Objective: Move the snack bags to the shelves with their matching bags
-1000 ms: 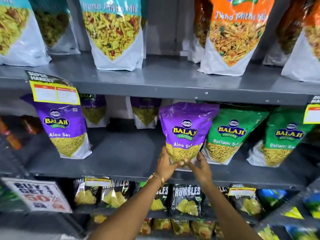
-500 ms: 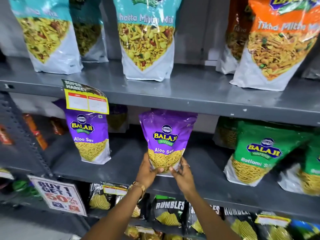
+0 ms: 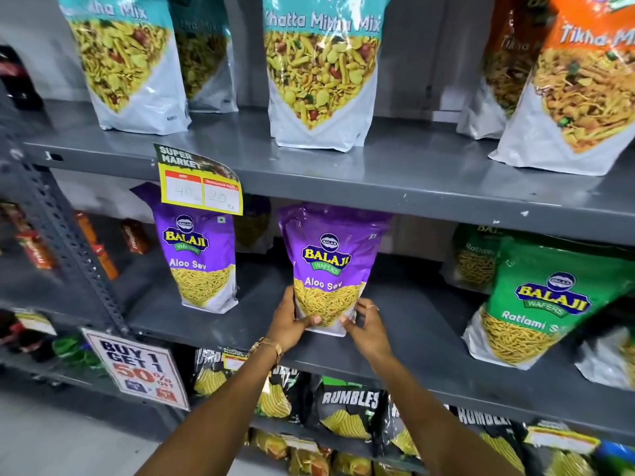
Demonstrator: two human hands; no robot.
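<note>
I hold a purple Aloo Sev bag (image 3: 330, 266) upright over the middle shelf (image 3: 405, 331). My left hand (image 3: 288, 322) grips its lower left corner and my right hand (image 3: 367, 326) its lower right corner. Its bottom edge is at the shelf surface; I cannot tell if it rests there. A second purple Aloo Sev bag (image 3: 201, 262) stands to the left on the same shelf, with a gap between the two. A green Ratlami Sev bag (image 3: 536, 304) leans at the right end of that shelf.
The top shelf (image 3: 378, 173) carries teal Khatta Mitha Mix bags (image 3: 319, 70) and orange Tikha Mitha bags (image 3: 577, 84). A yellow price tag (image 3: 199, 187) hangs from its edge. Black Rumbles bags (image 3: 347, 407) fill the shelf below. A promo sign (image 3: 137, 369) hangs at lower left.
The purple bag has travelled left in both hands, away from the green bags and nearer the other purple bag. The view has shifted left with it.
</note>
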